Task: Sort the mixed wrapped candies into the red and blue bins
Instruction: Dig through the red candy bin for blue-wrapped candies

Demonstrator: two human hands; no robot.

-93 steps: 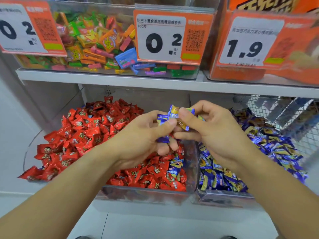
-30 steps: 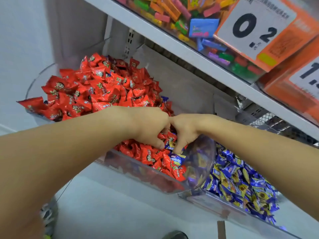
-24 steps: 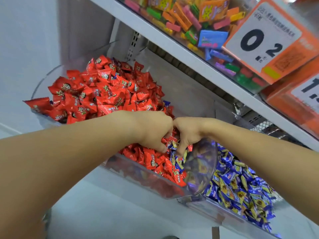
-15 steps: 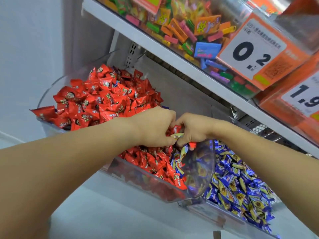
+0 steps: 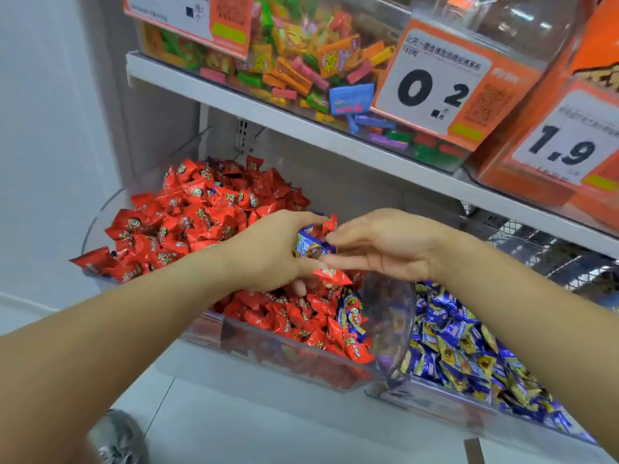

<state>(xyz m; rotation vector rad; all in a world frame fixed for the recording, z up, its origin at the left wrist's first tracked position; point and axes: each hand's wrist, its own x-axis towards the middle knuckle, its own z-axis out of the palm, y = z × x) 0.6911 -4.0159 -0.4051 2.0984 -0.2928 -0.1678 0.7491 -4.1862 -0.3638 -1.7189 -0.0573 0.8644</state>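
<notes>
Over the red bin [image 5: 254, 343], the left hand [image 5: 268, 252] grips a blue candy [image 5: 310, 244] while the right hand [image 5: 385, 244], fingers straight and relaxed, touches it.

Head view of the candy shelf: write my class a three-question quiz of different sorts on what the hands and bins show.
1. True or false: the left hand holds a blue-wrapped candy above the bin of red candies.
2. Multiple choice: the right hand has its fingers A) clenched in a fist, B) mostly straight and reaching toward the left hand, C) resting on the upper shelf.
3. Fill in: a few stray blue candies lie in the red bin near its ____ front corner, next to the bin of blue candies.

Key: 1 true; 2 B; 3 right.
</notes>
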